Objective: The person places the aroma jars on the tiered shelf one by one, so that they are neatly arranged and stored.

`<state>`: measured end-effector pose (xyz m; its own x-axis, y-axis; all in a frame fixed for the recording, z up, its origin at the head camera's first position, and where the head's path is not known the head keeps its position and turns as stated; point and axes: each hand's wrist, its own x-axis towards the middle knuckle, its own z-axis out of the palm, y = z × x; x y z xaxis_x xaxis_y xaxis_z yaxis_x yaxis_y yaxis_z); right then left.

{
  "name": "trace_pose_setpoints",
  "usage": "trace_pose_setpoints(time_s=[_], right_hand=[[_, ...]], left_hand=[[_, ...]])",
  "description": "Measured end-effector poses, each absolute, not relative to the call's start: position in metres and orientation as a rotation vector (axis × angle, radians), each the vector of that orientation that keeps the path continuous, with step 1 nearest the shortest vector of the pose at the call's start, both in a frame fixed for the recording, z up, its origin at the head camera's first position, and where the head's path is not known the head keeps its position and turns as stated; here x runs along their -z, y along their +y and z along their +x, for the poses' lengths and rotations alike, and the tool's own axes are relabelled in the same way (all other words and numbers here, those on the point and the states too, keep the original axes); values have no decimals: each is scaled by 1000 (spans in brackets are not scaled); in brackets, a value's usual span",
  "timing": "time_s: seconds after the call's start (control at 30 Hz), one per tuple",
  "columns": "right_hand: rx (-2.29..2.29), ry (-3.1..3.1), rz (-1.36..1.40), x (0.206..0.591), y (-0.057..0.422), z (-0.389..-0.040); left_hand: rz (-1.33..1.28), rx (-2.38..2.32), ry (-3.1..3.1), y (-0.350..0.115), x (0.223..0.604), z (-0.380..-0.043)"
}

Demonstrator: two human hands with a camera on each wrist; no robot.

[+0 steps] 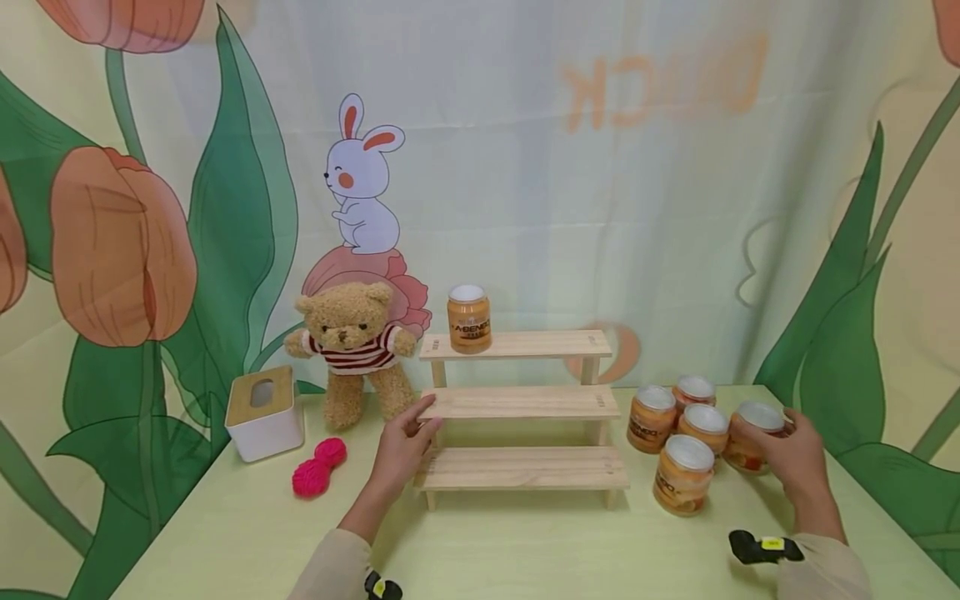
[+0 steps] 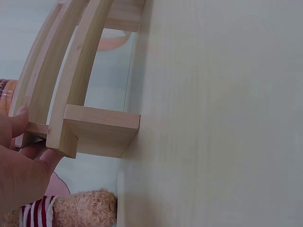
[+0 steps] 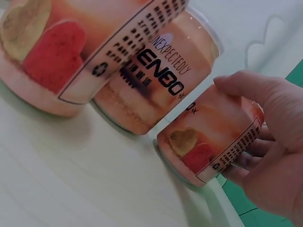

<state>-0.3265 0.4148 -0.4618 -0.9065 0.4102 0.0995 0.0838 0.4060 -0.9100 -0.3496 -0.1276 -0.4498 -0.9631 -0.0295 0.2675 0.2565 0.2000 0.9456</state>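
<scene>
My left hand [image 1: 401,446] grips the left end of a three-tier wooden shelf [image 1: 517,403] at its middle step. In the left wrist view the thumb lies over that step, and the fingers [image 2: 49,158] are beside the shelf's end. My right hand [image 1: 804,457] holds the rightmost orange-labelled jar [image 1: 750,450], which has a pale lid. The right wrist view shows thumb and fingers around this jar [image 3: 208,137], low by the table. Close to its left stand several similar jars [image 1: 683,479]. One more jar [image 1: 469,321] stands upright on the top step, toward the left.
A teddy bear [image 1: 347,333] in a striped sweater stands left of the shelf. Beside it are a white tissue box [image 1: 266,429] with a wooden lid and a pink yarn bundle [image 1: 318,469]. A printed curtain [image 1: 525,167] hangs behind the light table [image 1: 547,554].
</scene>
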Motion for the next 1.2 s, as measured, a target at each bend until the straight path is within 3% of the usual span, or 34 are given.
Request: trace_pose_setpoints(time_s=[0.4,0.8,1.2], right_hand=[[-1395,-2347,-513,447,415,-318],[-1302,-2324,-354,374,398,-285],[-1301,-2383,-15,340,352,-274]], left_hand=[[-205,1839,-2259,-128,449,-349],[-208,1833,-2252,-128,450,-350],[-225,1838,-2242,-128,450,-349]])
